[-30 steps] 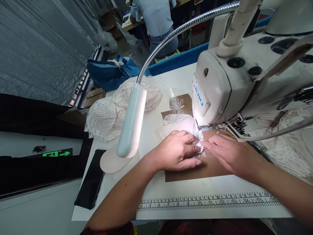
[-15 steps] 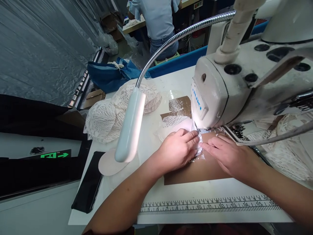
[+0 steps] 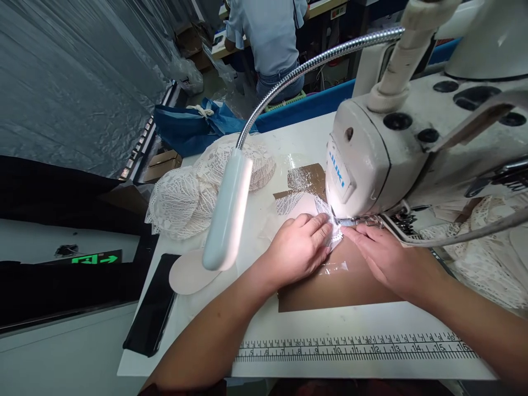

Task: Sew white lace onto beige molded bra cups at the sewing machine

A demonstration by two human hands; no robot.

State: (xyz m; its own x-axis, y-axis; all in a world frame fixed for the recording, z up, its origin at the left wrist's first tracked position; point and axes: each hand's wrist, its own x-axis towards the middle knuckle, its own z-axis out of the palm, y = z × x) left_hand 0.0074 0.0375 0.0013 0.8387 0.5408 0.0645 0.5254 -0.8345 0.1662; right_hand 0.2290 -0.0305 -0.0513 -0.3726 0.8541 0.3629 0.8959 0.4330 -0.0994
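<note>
While lace piece [image 3: 304,204] runs lengthwise toward near right, left fingers [image 3: 323,224] lie atop, right fingers [image 3: 358,235] beside; grips unclear.

Lamp [image 3: 226,217] lit | lace [image 3: 337,237] v. brt, sl. washed out | bkgd sheeting [image 3: 82,82] dim | edges stretched

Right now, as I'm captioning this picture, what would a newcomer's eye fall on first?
Probably the bulky white JUKI sewing machine at upper right, then the pale lamp left of it. Just below the machine, the left hand lies on brightly lit white lace, with the right hand close by its edge.
</note>
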